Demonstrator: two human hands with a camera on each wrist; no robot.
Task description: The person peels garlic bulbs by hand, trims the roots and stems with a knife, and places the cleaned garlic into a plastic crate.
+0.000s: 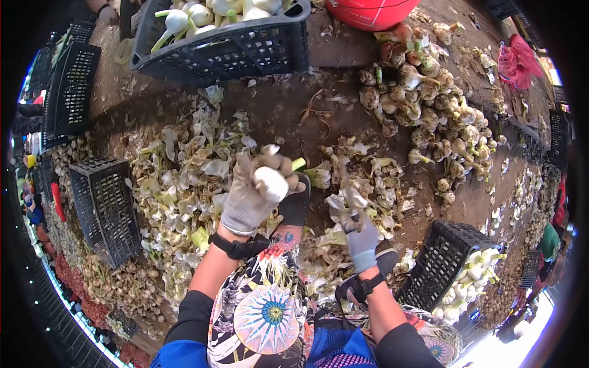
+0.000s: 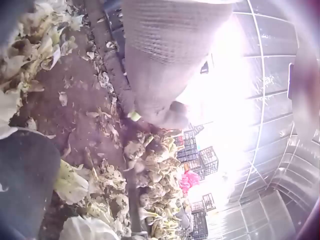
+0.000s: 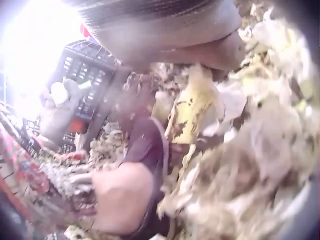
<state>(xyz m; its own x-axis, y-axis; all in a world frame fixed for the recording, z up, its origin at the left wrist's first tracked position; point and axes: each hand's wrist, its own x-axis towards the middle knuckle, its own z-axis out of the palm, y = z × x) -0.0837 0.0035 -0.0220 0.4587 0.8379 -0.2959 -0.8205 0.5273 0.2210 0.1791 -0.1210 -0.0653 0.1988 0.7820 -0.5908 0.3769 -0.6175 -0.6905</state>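
Note:
In the head view my gloved left hand [image 1: 248, 190] grips a white garlic bulb [image 1: 270, 184] with a short green stem pointing right. The left wrist view shows the back of that glove, and only the stem tip [image 2: 134, 116] pokes out past the fingers. Lower and to the right, my gloved right hand [image 1: 363, 238] is blurred over the heap of peelings. From its curled fingers a yellowish, dark-specked garlic skin [image 3: 192, 112] hangs in the right wrist view. Loose garlic skins [image 1: 184, 178] lie thickly on the ground around both hands.
A black crate [image 1: 245, 55] of cleaned garlic stands ahead, beside a red bucket [image 1: 371, 12]. Unpeeled garlic [image 1: 454, 138] is piled at right. Another crate [image 1: 438, 260] lies tipped with white bulbs at its mouth; a further crate [image 1: 105, 208] stands left. My shoe [image 1: 386, 262] is near the right hand.

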